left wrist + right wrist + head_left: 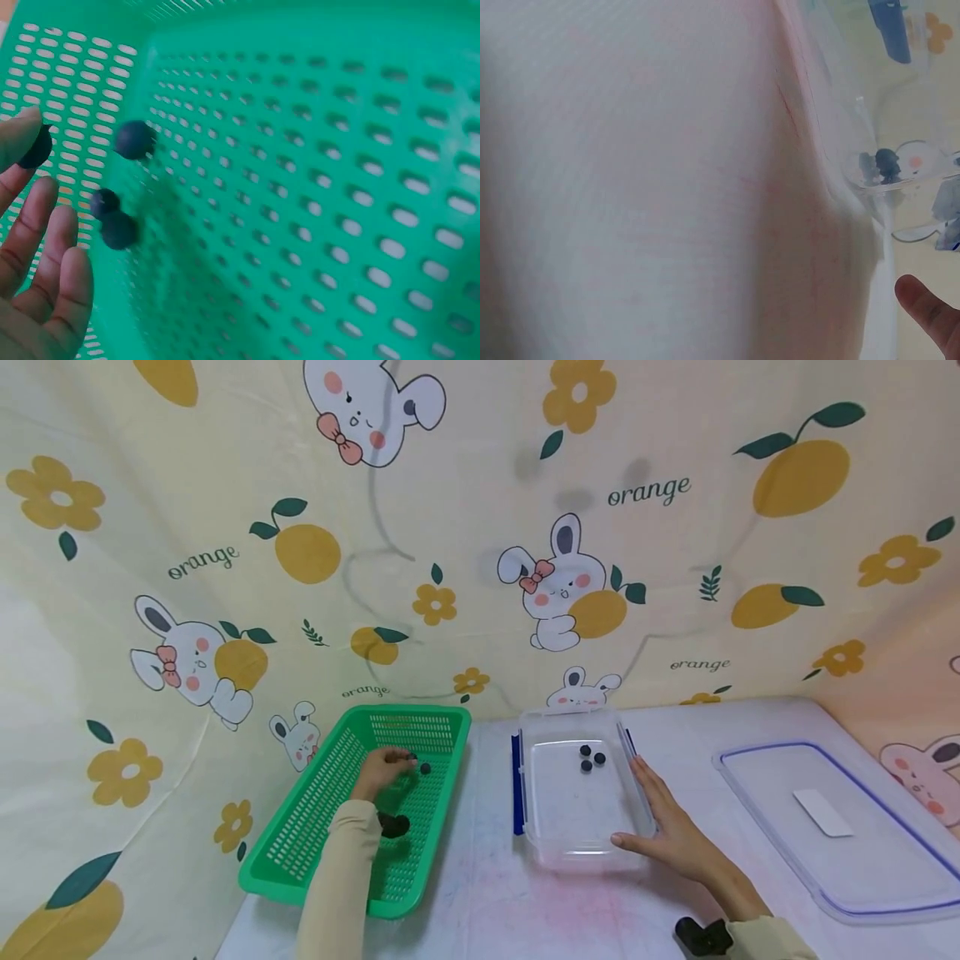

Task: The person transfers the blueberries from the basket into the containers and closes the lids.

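Inside the green basket, my left hand pinches a blueberry between thumb and finger. The other fingers are loosely bent. Three more blueberries lie near it on the basket floor in the left wrist view, one apart and two touching, one of these the lower berry. My right hand rests at the right side of a clear plastic box, thumb spread toward its front corner. Three blueberries sit in the box. Only the thumb shows in the right wrist view.
A clear lid with a blue seal lies on the table at the right, a white label on it. Blue clips hang at the box's sides. Behind stands a printed cloth backdrop.
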A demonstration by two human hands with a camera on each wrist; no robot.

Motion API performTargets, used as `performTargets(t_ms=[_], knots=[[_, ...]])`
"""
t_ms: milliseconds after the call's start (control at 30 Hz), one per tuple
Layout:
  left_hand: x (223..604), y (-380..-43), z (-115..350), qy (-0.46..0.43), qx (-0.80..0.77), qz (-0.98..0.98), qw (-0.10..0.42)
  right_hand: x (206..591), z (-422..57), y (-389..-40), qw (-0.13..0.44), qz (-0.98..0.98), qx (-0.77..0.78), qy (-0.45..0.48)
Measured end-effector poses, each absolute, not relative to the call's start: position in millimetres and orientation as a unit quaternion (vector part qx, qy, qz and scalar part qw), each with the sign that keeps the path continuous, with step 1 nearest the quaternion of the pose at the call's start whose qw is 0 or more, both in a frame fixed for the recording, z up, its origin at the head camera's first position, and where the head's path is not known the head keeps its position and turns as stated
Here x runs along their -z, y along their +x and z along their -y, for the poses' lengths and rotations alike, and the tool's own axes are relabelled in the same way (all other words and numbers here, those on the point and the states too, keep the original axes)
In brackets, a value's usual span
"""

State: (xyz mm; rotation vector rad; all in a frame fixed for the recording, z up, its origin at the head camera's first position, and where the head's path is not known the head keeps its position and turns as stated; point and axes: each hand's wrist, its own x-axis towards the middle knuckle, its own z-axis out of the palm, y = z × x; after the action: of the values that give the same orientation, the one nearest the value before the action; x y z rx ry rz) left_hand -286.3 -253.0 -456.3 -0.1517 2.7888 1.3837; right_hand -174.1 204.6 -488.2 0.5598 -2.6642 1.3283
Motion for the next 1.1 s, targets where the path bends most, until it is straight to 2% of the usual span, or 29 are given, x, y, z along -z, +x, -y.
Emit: performTargets(t_ms=[267, 867, 1100], knots=[[437.2, -288.3, 250.3, -0.011, -0.462, -0.886, -0.035, 491.8, -205.4, -177.0, 0.052, 0.881, -0.434, 0.180], [408.9, -286.1, 233.9, 0.014, -0.494, -0.868, -0.049, 491.2, -205.3, -176.1, 0.053, 0.879, -0.437, 0.182], [395.4, -281.8, 223.6, 0.031, -0.509, -0.860, -0.036, 491.7, -205.2, -176.0, 0.066, 0.877, -0.438, 0.187]])
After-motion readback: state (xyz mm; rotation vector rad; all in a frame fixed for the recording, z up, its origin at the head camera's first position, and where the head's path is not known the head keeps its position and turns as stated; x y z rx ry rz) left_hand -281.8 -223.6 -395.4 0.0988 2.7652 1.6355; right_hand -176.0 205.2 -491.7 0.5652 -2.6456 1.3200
